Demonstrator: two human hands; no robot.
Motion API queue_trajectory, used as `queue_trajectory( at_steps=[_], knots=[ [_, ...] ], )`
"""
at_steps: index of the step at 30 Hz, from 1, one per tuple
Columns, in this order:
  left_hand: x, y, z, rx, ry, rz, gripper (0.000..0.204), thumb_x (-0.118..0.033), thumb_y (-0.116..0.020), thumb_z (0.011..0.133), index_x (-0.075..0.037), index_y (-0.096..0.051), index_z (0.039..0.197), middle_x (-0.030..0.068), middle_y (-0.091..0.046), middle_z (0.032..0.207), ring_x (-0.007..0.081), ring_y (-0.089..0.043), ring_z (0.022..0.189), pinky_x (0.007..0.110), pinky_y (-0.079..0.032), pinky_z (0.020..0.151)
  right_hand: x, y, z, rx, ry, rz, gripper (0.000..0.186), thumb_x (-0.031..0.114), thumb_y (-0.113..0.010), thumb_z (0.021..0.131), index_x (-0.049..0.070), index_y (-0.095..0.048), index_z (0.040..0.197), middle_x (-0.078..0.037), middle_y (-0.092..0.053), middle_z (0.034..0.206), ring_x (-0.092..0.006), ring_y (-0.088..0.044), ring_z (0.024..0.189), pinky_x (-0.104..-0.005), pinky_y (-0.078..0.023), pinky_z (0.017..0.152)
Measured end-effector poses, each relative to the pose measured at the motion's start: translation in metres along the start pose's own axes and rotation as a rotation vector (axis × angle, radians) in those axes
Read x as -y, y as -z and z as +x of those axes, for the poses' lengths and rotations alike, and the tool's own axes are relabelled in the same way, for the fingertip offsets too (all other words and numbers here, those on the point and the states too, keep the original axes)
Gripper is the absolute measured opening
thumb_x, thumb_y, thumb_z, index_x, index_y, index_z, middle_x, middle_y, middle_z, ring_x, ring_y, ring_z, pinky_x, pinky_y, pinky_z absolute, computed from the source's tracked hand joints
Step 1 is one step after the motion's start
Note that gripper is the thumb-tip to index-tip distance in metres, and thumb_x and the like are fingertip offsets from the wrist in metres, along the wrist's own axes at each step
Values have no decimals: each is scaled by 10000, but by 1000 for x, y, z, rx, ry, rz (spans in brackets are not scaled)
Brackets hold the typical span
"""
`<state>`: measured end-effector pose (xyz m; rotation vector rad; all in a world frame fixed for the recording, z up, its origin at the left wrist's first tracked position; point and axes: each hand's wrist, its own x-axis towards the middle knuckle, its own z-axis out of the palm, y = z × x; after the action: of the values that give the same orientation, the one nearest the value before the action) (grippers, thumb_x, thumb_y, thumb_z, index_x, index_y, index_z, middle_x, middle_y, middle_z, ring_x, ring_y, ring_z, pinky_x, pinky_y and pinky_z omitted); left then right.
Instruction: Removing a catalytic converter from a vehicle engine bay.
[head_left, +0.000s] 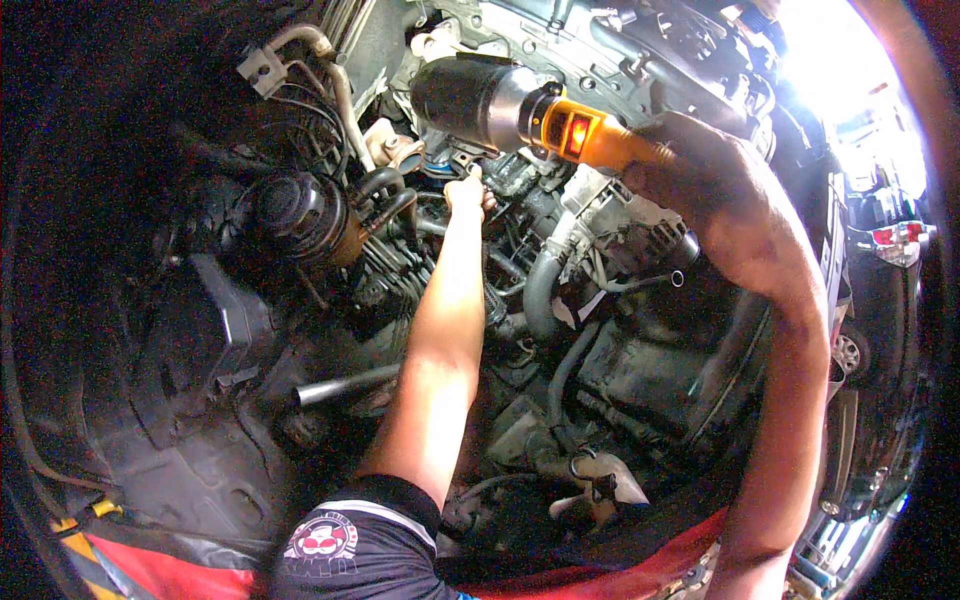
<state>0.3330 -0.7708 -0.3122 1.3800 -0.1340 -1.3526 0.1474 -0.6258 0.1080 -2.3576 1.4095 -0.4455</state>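
My left hand [468,196] reaches deep into an engine bay, its fingers curled in beside grimy metal engine parts [520,176]. What it grips there, if anything, is too small and partly hidden to tell. My right hand [690,190] is wrapped round the orange handle of a hand lamp [480,98]. The lamp has a wide black and silver head that points up and to the left, above my left hand. A red-orange glow shows in the handle near the head. Just left of my left hand sits an open beige pipe fitting [400,155].
A round black reservoir [292,212] stands at left beside bent metal pipes. An alternator-like unit [640,225] and a thick grey hose [543,290] lie right of my left forearm. A metal tube [345,384] sticks out below. Red cloth [180,570] covers the near edge; a dark car [880,330] stands far right.
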Motion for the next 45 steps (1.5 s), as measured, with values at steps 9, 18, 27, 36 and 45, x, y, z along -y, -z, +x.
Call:
queue_trajectory(
  at_steps=[9,18,27,36,45],
  knots=[
    [-11,16,10,31,43,76,155,-110,-621,917,3,-645,814,77,-596,681,156,-490,472,310,-414,400,-2,-1,0,-27,23,-31,302,269,-692,895,8,-692,1048,-223,-697,917,-407,-673,867,-469,-511,768],
    [-2,12,6,24,-38,189,214,-142,-618,921,10,-650,773,77,-639,690,151,-521,486,297,-428,417,-2,-1,-2,-40,25,-49,272,228,-700,891,22,-706,1069,-198,-711,966,-378,-686,902,-437,-525,810],
    [15,28,38,-29,-264,773,391,-235,-699,800,120,-694,966,299,-703,964,360,-714,886,435,-545,760,-4,-2,-2,-31,-13,-21,304,249,-706,895,29,-694,1105,-196,-715,973,-358,-692,895,-431,-524,808],
    [19,26,40,-59,-333,591,401,-293,-718,809,67,-720,985,277,-712,972,364,-703,919,435,-509,848,-1,-2,-1,-20,-59,-17,304,258,-709,900,31,-687,1100,-204,-710,932,-365,-687,847,-439,-519,774],
    [2,12,35,-97,-274,127,292,-215,-666,903,71,-715,933,124,-670,741,146,-656,708,301,-467,426,-3,-1,-2,-36,-18,-22,280,243,-708,897,27,-691,1074,-200,-708,925,-367,-687,862,-436,-521,777]
  ],
)
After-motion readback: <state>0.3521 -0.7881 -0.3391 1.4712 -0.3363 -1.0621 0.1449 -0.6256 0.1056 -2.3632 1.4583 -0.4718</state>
